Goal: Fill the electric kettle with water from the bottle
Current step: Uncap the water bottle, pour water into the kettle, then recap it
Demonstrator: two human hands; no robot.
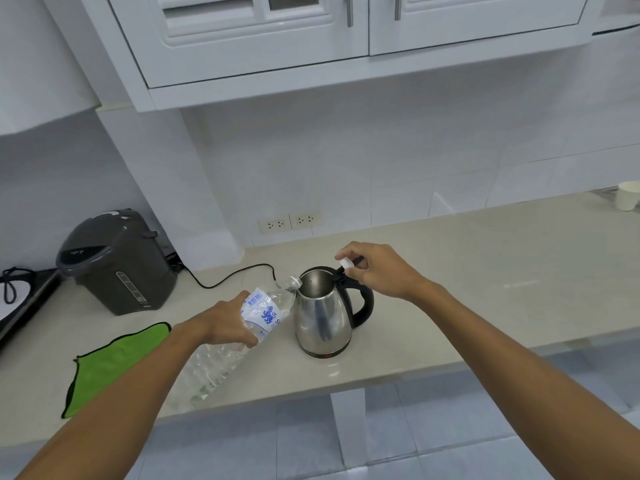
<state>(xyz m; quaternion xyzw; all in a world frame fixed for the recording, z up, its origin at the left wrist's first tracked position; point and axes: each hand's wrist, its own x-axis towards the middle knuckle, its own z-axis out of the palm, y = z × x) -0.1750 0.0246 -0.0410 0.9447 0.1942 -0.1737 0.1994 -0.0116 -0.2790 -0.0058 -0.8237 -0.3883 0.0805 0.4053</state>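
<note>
On beige countertop (485, 271), steel electric kettle (323, 317) stands upright, lid open. Left hand (221, 323) wrapped round clear bottle (263, 313), tilted, neck at kettle rim. Bottle label white, blue emblem and barcode, lettering too small to read. Right hand (377, 271) holds lid tab back, white cap (345, 264) pinched in fingers. Green cloth (117, 365) left, grey water dispenser (117, 261) behind, black cord (232, 277), twin wall sockets (289, 221), white cabinets (311, 32) above, white cup (628, 196) far right.
</note>
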